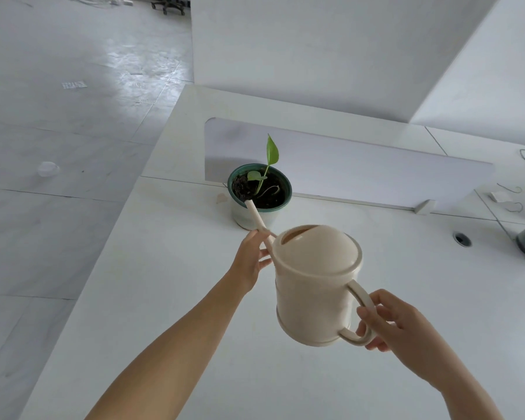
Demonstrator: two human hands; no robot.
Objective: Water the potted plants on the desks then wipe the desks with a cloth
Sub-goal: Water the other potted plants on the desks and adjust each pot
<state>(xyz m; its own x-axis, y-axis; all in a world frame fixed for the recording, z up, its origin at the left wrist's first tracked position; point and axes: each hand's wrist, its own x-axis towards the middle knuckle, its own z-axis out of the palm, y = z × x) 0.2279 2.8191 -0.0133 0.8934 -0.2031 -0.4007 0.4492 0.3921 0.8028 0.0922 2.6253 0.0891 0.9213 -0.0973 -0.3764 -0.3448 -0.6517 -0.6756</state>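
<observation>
On a white desk (pixel 170 298), a cream watering can (pixel 317 286) tilts forward and left toward a potted plant (pixel 259 192) standing just ahead against a low divider (pixel 361 168). The right hand (pixel 390 321) grips the handle while the left hand (pixel 252 259), nearer the pot, pinches the long spout (pixel 256 216), whose tip rests over the soil's near edge.

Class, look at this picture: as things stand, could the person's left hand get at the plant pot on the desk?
Probably yes. The left hand is nearest the plant pot, with bare desk between them, but its fingers are steadying the watering can's spout, so it must let go first.
</observation>
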